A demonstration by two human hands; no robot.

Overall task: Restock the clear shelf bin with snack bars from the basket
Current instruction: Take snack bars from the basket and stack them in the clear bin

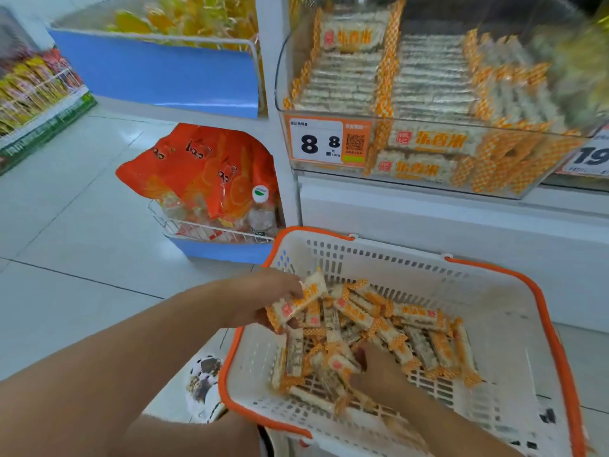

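White basket (514, 328) with orange rim, near right, tilted toward the camera. Loose heap of snack bars (389, 328) across its floor, white wrappers with orange checked ends, lying at all angles. Left hand (263, 301) over the basket's near-left corner, fingers and thumb curled round one snack bar (301, 301), held slantwise just above the heap. Right hand (379, 371) down in the heap near the basket's middle, fingers buried among the bars; grip there impossible to make out, whether closed on any bar or only pressing cannot tell. Clear shelf bin (329, 179) far right, on a white shelf above and behind the basket, well apart from both hands. Already holding rows of the same bars stacked on edge, with two laid flat against the front wall, labels outward. Price tag (316, 141) on the bin's front left, orange border, large "8 8" and a QR code. Part of a second tag (590, 158) at far right edge. Left of the bin, low down, a wire rack (197, 230) with orange bags (204, 169) and a capped bottle (262, 209). Above that, a blue-fronted shelf (155, 74) with blurred yellow goods. Far left, another rack of packets (29, 84). Pale tiled floor (66, 225).
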